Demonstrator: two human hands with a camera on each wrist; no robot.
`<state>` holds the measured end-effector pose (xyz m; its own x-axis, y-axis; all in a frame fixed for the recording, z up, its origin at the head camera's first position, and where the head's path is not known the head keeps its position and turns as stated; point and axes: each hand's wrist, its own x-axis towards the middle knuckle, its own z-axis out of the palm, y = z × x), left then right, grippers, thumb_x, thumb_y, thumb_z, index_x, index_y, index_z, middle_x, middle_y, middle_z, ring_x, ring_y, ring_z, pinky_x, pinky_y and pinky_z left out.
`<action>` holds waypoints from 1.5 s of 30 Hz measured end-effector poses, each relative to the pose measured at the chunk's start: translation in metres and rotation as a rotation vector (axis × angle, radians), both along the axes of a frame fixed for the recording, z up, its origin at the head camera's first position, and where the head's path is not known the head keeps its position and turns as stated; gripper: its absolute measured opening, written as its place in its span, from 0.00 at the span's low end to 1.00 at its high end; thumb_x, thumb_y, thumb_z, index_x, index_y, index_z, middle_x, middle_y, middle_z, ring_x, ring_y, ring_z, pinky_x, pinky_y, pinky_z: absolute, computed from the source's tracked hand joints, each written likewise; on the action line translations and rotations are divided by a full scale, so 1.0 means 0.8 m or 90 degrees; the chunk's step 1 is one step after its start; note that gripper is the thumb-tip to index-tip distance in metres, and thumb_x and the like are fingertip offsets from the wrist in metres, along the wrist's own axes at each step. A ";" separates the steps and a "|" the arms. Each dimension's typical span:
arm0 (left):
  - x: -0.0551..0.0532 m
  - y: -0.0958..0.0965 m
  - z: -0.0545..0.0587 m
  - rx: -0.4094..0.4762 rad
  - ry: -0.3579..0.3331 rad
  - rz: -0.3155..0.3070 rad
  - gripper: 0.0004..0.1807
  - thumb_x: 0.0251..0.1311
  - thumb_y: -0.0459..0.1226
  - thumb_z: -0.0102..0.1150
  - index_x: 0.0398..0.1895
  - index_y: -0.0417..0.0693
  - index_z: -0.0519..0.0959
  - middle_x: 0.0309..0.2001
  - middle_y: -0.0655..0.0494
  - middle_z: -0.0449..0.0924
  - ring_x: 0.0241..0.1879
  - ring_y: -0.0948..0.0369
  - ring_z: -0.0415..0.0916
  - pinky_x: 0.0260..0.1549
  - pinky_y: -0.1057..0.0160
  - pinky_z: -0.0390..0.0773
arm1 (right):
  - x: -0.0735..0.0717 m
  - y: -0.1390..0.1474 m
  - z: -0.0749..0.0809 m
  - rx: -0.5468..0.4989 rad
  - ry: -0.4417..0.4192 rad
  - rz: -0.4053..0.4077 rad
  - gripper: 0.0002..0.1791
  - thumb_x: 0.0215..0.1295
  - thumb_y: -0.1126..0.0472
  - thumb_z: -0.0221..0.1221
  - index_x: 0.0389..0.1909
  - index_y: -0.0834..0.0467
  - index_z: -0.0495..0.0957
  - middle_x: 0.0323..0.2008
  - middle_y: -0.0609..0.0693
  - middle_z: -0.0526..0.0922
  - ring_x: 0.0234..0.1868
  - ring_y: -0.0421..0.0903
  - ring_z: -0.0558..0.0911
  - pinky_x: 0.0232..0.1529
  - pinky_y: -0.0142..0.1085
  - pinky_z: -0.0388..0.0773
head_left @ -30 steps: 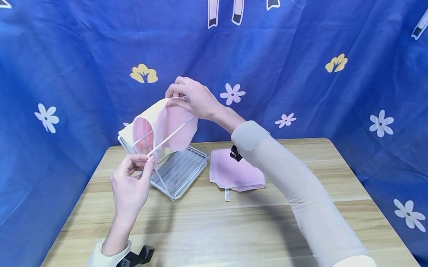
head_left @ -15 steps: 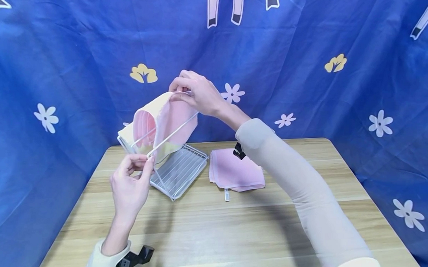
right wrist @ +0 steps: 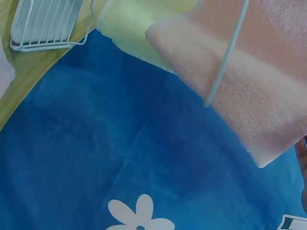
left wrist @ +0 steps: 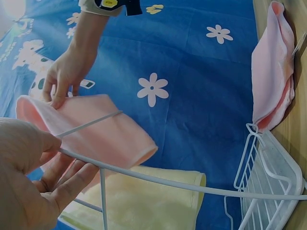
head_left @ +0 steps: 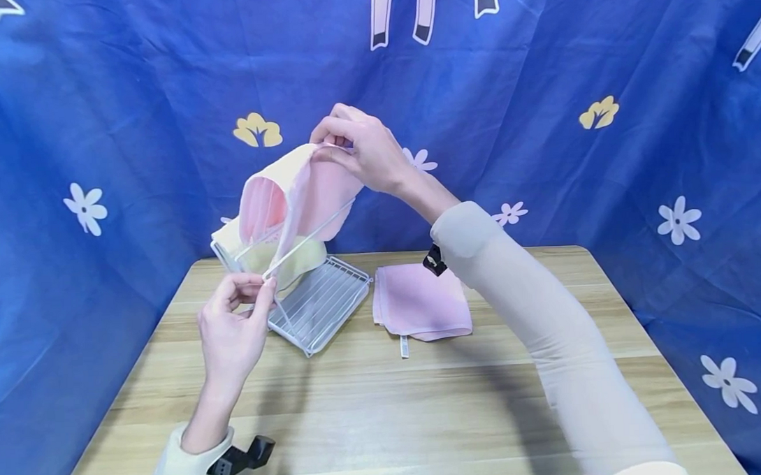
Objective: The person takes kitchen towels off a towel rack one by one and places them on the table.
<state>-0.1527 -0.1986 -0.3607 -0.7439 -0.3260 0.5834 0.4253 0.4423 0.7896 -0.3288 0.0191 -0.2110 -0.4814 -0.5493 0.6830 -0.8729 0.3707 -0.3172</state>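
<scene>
My left hand point(head_left: 235, 323) pinches the upper corner of a white wire rack point(head_left: 314, 233) between thumb and fingers. A pink towel point(head_left: 337, 190) is draped in a loop about one of the rack's bars, its top edge pinched by my right hand point(head_left: 368, 150), which is higher up and to the right. Below and behind it a pale yellow towel point(head_left: 299, 258) hangs on the rack, partly covered by the pink one. In the left wrist view, a thin bar point(left wrist: 91, 123) crosses the front of the pink cloth point(left wrist: 110, 136). Only a sliver of my right hand point(right wrist: 303, 167) shows in the right wrist view.
The rack's slatted base tray point(head_left: 323, 306) stands on the wooden table point(head_left: 386, 412). Right of it lies a folded pink cloth point(head_left: 420, 302) with a white tag point(head_left: 404, 347). A blue patterned curtain point(head_left: 475, 73) encloses the table's back and sides.
My right hand has risen and moved a little right, drawing the pink towel up with it. More of the yellow towel shows beneath. My left hand has stayed on the rack corner.
</scene>
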 end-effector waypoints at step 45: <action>-0.004 -0.002 -0.003 -0.025 0.000 0.009 0.05 0.67 0.29 0.67 0.39 0.32 0.83 0.28 0.84 0.81 0.26 0.79 0.81 0.27 0.82 0.82 | -0.003 0.107 0.032 -0.197 0.121 0.008 0.07 0.70 0.64 0.68 0.40 0.67 0.87 0.34 0.58 0.79 0.39 0.29 0.75 0.43 0.24 0.82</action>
